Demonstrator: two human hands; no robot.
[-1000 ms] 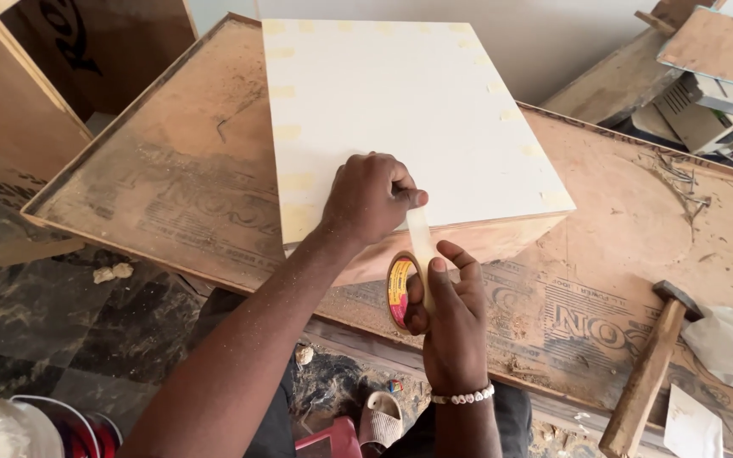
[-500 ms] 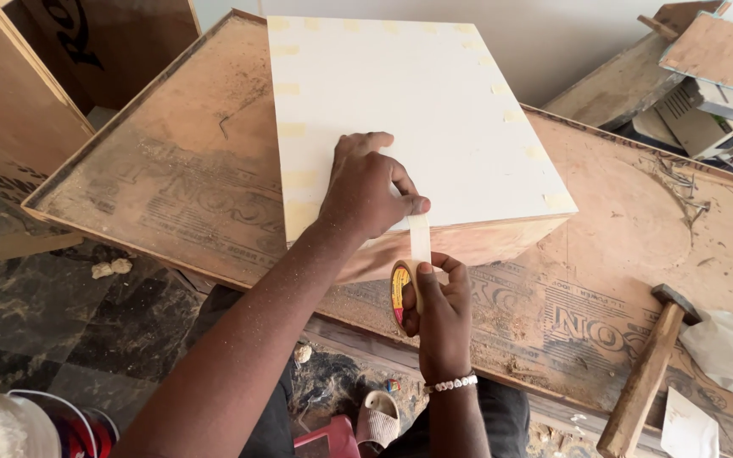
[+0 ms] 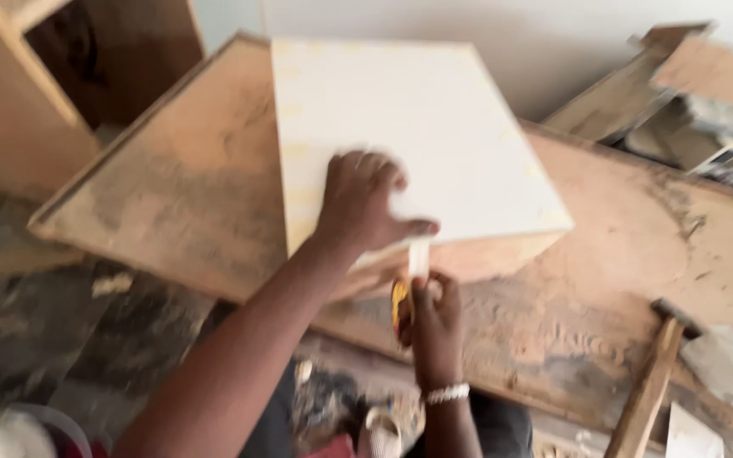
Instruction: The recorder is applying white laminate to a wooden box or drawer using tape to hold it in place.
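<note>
A strip of tape (image 3: 418, 257) already runs from the roll (image 3: 400, 310) up over the near edge of the white panel (image 3: 434, 136), so this taping looks begun but not pressed home or cut, though blur hides detail. The left hand (image 3: 362, 208) lies flat and spread on the panel just above the strip, grasping nothing, while the right hand (image 3: 434, 318) below it is clenched round the roll, against the workbench (image 3: 604, 254) edge
</note>
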